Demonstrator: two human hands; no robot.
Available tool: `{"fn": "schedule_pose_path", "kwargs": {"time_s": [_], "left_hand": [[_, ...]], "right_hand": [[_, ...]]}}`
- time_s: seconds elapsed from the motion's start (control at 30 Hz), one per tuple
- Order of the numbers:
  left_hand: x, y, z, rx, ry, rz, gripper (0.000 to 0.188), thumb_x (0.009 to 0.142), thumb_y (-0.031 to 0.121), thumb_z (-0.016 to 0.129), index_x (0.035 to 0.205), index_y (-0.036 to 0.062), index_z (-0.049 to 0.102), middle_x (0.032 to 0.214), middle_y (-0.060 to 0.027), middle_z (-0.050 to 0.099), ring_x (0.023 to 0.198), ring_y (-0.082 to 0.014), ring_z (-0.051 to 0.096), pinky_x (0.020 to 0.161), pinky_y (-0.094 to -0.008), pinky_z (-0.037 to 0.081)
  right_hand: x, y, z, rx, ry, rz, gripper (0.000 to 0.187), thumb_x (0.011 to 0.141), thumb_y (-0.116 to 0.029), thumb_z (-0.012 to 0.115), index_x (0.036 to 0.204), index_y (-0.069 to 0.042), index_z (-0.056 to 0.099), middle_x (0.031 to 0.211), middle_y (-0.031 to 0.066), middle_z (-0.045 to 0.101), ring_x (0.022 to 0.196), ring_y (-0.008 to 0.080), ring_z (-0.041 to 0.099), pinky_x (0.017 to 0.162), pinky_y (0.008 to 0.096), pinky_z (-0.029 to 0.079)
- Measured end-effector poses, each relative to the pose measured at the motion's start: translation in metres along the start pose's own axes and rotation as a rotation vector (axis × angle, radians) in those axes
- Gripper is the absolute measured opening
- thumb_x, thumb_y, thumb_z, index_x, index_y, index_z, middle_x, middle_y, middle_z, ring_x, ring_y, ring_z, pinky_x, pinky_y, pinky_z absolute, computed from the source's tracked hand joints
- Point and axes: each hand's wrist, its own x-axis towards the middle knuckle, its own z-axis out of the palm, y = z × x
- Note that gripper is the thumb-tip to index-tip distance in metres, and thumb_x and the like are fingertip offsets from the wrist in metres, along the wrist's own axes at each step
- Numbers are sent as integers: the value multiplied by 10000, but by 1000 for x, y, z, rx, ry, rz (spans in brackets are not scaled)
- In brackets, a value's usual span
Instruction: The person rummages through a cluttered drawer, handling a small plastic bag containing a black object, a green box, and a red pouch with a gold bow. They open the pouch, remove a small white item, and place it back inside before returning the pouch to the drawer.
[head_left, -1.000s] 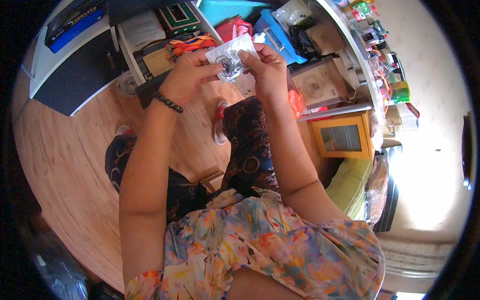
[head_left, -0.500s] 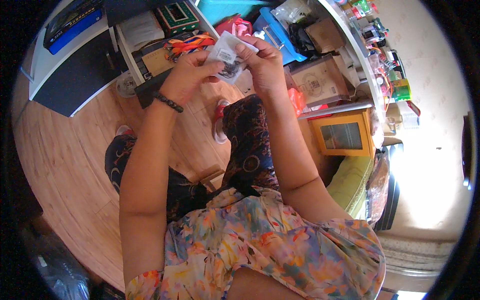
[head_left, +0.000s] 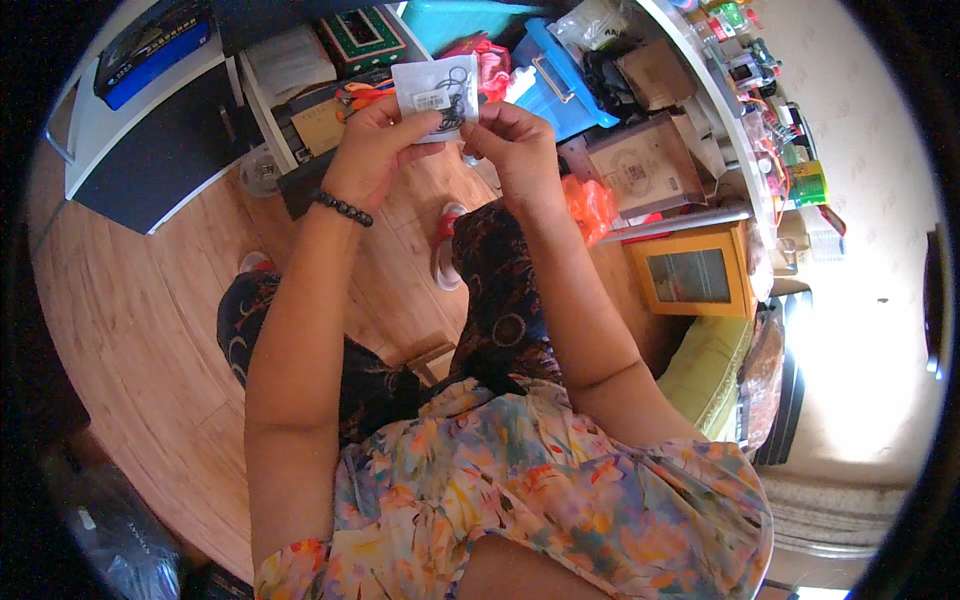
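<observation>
A small whitish plastic packet [head_left: 420, 78] stands between my hands, in front of the open drawer. It has a printed label, and thin black looped pieces [head_left: 457, 100] show inside it; their kind I cannot make out. My left hand [head_left: 372, 145], with a dark beaded bracelet [head_left: 343, 208] on its wrist, grips the packet's lower left part with the thumb on its front. My right hand [head_left: 525, 155] is closed in a pinch at the packet's lower right edge, thumb against the fingers.
Behind the packet is an open drawer [head_left: 268, 125] with a green patterned box [head_left: 362, 40] and orange strips. To the right are a blue bin [head_left: 560, 90], cardboard boxes [head_left: 645, 172], a red plastic bag [head_left: 588, 207] and a small orange cabinet [head_left: 690, 272]. Wood flooring [head_left: 150, 320] lies left.
The packet has turned more upright and shifted slightly left, so its black contents show more clearly. My right thumb has slid from its upper front down to the lower right edge.
</observation>
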Motion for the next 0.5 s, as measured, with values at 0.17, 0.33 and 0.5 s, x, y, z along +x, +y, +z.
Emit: {"fn": "schedule_pose_path", "kwargs": {"time_s": [0.17, 0.33, 0.5], "left_hand": [[0, 2, 1, 10, 15, -18, 245, 799, 97, 647, 1030, 24, 607, 983, -59, 635, 882, -141, 616, 739, -273, 530], [-2, 5, 2, -43, 24, -9, 216, 809, 124, 637, 997, 19, 620, 951, -55, 644, 852, -142, 624, 749, -280, 528], [0, 3, 1, -45, 54, 16, 208, 803, 135, 642, 977, 21, 631, 928, -48, 647, 825, -135, 625, 751, -284, 522]], "right_hand": [[0, 0, 2, 9, 5, -45, 85, 776, 12, 638, 859, 10, 622, 765, 23, 623, 677, 77, 574, 611, 202, 463], [1, -1, 5, 23, -51, -76, 105, 772, 18, 639, 874, 16, 617, 799, 34, 633, 697, 83, 584, 631, 209, 475], [2, 0, 6, 59, -90, -65, 115, 766, 20, 642, 878, 23, 614, 813, 38, 636, 716, 91, 589, 646, 217, 481]]}}
